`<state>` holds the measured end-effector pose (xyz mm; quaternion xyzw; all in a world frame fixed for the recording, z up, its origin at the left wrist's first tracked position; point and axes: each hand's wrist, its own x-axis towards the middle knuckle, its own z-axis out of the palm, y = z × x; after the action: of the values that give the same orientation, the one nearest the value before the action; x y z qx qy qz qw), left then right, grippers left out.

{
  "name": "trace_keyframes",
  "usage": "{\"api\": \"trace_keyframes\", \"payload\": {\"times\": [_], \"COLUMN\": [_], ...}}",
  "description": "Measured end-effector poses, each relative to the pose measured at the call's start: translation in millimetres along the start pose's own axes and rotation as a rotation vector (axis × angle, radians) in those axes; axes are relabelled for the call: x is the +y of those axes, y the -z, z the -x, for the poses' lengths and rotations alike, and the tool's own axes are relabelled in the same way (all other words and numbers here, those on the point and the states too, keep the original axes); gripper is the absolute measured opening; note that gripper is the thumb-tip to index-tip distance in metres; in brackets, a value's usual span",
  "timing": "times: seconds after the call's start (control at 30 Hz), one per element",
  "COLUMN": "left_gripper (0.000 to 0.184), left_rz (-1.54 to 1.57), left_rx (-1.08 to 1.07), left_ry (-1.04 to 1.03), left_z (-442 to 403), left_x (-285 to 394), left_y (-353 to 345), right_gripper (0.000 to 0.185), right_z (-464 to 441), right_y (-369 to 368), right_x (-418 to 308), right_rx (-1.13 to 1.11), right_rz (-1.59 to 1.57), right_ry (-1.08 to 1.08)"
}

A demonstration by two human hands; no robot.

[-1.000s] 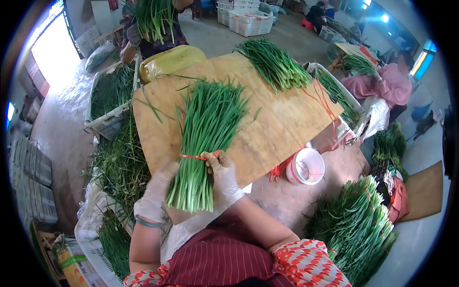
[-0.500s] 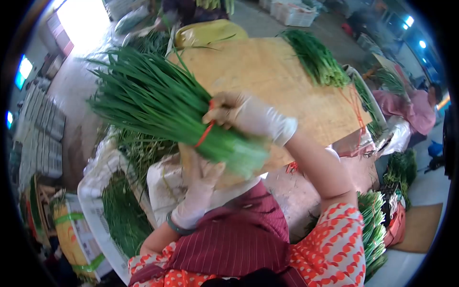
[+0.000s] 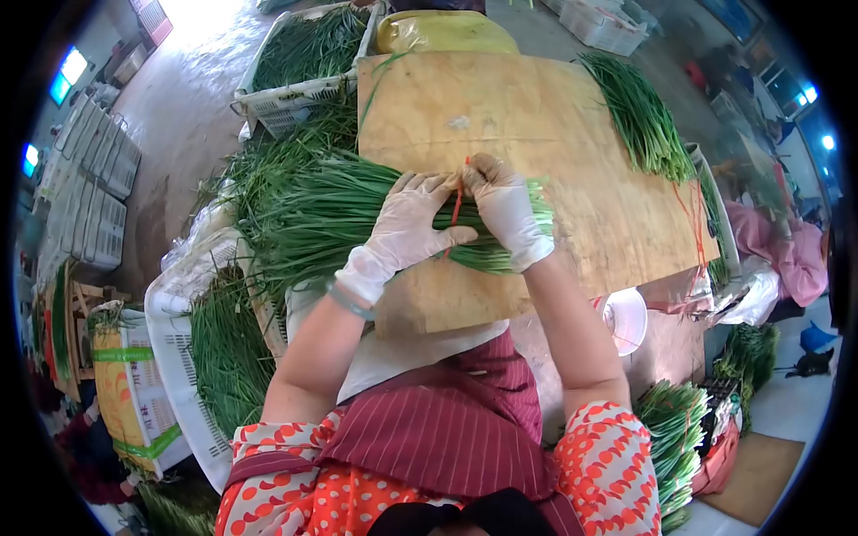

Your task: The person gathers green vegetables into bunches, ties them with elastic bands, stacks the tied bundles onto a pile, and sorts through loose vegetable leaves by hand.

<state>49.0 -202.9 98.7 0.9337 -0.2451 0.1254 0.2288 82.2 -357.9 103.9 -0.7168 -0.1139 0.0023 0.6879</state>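
A bundle of long green stalks (image 3: 331,210) lies sideways on the wooden board (image 3: 500,107), leaves to the left, pale ends to the right. Round it runs a red tie (image 3: 457,207). My gloved left hand (image 3: 409,221) lies over the bundle left of the tie, fingers spread and thumb apart. Pinched at the top of the tie are the fingertips of my gloved right hand (image 3: 505,201), which covers part of the pale ends. Another bunch (image 3: 636,116) rests at the board's right side.
Crates of greens stand at the upper left (image 3: 308,94) and lower left (image 3: 183,348). Beyond the board lies a yellow sack (image 3: 447,32). A white bucket (image 3: 624,320) and stacked bundles (image 3: 670,438) are at the right. A co-worker in pink (image 3: 786,246) sits far right.
The bundle has turned from upright to sideways, been lifted, and come down on the board's left part. My left hand has moved from under the bundle to on top of it.
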Motion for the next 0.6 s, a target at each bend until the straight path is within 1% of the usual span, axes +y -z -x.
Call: {"api": "trace_keyframes", "payload": {"times": [0.03,0.07,0.1,0.17,0.2,0.27,0.3,0.37,0.4,0.47,0.5,0.57,0.6], "left_gripper": [0.074,0.059,0.059,0.044,0.044,0.032,0.032,0.024,0.024,0.022,0.022,0.033,0.033], "left_rz": [0.055,0.170,0.167,0.242,0.240,0.181,0.182,0.213,0.212,0.175,0.172,0.144,0.143], "left_rx": [0.065,0.141,0.140,0.109,0.109,0.105,0.098,0.142,0.142,0.144,0.144,0.084,0.087], "left_ry": [-0.037,-0.038,-0.037,-0.006,-0.005,0.058,0.059,0.119,0.120,0.236,0.236,0.181,0.178], "left_z": [1.7,1.9,-0.9,-7.0,-8.5,-8.4,-7.4,-7.4,-8.9,-11.9,-11.7,-7.9,-3.2], "left_x": [-0.5,-0.5,-3.4,-9.4,-6.2,3.8,3.1,2.2,4.9,11.6,10.6,10.2,11.3], "left_y": [-1.0,-0.2,-1.7,-6.3,-4.4,1.1,-1.8,-7.5,-8.0,-7.3,-5.2,-2.3,0.0], "right_gripper": [0.015,0.014,0.014,0.014,0.014,0.013,0.013,0.013,0.012,0.011,0.010,0.010,0.010], "right_z": [0.8,1.5,0.8,2.8,3.2,4.9,6.9,11.0,12.3,11.8,11.2,13.6,14.1], "right_y": [0.2,0.8,1.0,1.3,1.6,0.9,0.1,-0.1,-0.5,1.7,1.9,0.9,1.0], "right_x": [-2.9,-5.0,-5.8,-4.3,-3.7,-2.0,-1.0,-4.1,-5.1,-0.9,0.0,-3.5,-7.5], "right_rx": [-0.003,0.006,0.015,-0.006,-0.025,-0.027,-0.027,0.006,0.040,0.044,0.055,0.073,0.087], "right_rz": [-0.002,-0.001,-0.001,-0.045,-0.087,-0.076,-0.064,-0.077,-0.090,-0.120,-0.149,-0.185,-0.219], "right_ry": [-0.007,-0.012,-0.012,0.005,0.025,0.033,0.042,0.042,0.049,0.066,0.080,0.063,0.049]}}
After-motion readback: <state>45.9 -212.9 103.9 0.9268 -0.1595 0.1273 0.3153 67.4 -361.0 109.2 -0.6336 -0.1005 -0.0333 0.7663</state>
